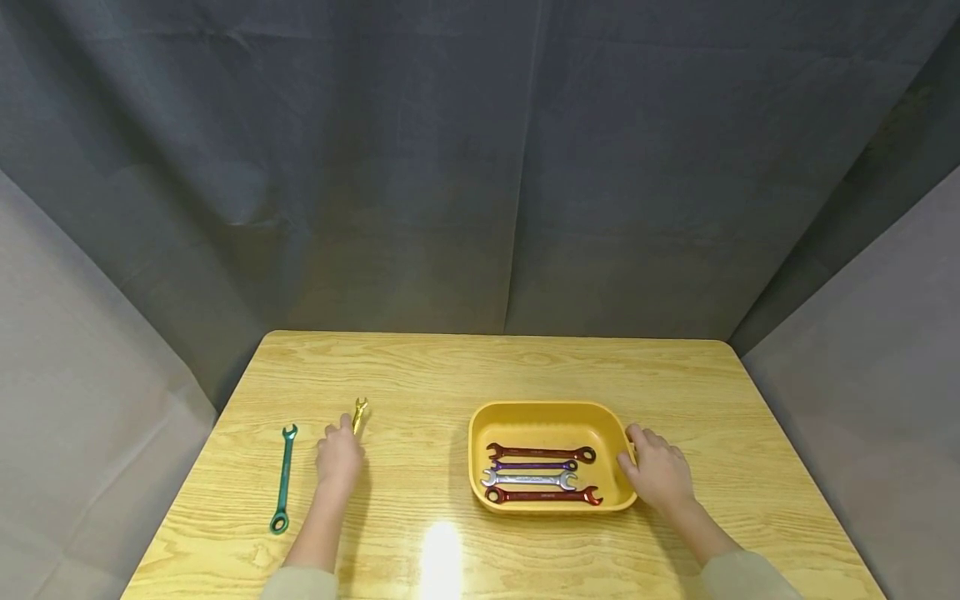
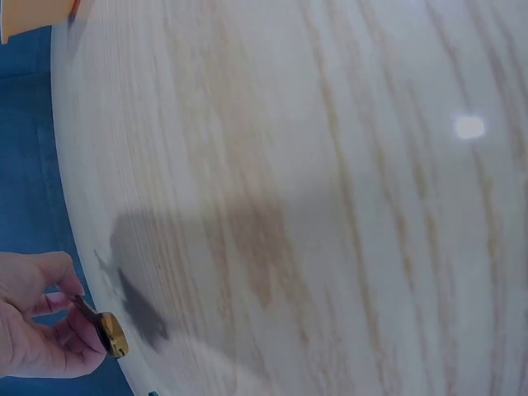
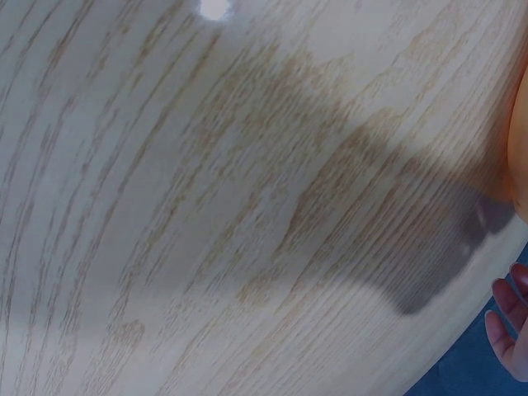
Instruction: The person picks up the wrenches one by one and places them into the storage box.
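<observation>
My left hand (image 1: 340,457) pinches a gold wrench (image 1: 360,410) between thumb and fingers. Its open-ended jaw points away from me, and the rest is mostly hidden by the hand. In the left wrist view, the other end of the gold wrench (image 2: 113,334) juts out from the fingers, its shadow on the table. My right hand (image 1: 660,468) grips the right rim of a yellow plastic basin (image 1: 540,410), the thumb over the edge. Inside lie a brown-red wrench (image 1: 536,453), a purple wrench (image 1: 532,466), a silver wrench (image 1: 528,480) and a red wrench (image 1: 543,496), side by side crosswise.
A green wrench (image 1: 284,479) lies lengthwise on the wooden table (image 1: 420,375), left of my left hand. Dark grey cloth (image 1: 405,167) hangs behind the table's far edge, with paler panels at both sides.
</observation>
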The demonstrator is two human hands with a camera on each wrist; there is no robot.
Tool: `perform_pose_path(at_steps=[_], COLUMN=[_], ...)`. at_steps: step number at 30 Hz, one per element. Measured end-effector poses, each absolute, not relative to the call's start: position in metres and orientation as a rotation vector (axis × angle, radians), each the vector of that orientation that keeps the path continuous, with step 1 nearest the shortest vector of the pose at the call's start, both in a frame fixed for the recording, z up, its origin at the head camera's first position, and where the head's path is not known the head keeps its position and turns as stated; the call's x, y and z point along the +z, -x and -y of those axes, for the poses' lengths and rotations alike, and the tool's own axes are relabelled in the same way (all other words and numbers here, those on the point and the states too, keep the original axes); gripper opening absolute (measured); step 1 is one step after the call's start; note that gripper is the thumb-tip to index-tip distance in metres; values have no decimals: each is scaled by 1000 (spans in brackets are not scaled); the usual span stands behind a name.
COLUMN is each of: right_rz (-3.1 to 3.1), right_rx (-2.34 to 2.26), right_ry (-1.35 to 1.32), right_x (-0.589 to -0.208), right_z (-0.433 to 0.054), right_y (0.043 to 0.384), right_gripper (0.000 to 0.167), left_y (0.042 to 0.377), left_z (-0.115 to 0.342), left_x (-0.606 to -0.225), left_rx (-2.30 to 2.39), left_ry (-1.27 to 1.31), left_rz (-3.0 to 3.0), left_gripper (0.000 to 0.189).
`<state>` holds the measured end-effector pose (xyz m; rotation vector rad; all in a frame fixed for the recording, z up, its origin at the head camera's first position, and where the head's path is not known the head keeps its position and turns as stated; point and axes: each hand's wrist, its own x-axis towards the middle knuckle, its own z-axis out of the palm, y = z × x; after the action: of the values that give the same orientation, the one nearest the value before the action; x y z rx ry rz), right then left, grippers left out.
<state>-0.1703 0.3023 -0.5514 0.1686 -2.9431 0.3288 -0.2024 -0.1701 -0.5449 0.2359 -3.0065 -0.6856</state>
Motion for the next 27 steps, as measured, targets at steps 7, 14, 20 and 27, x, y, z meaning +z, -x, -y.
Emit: perform_pose_path(at_steps=[7, 14, 20, 27], right_rz=[2948, 2958, 2952, 2953], right_rx=[331, 336, 339, 342], right_ry=[-161, -154, -156, -156], right_x=[-552, -552, -551, -551], right_z=[-302, -302, -302, -302], right_y=[171, 170, 170, 170], right_gripper=[30, 31, 30, 30], left_y=[202, 204, 205, 206], left_z=[162, 152, 143, 132], left_x=[-541, -535, -532, -528], left_rx=[-679, -687, -654, -647], left_ry=[-169, -80, 1, 49], left_rz=[3027, 2991, 2958, 2957], left_gripper=[54, 49, 44, 42])
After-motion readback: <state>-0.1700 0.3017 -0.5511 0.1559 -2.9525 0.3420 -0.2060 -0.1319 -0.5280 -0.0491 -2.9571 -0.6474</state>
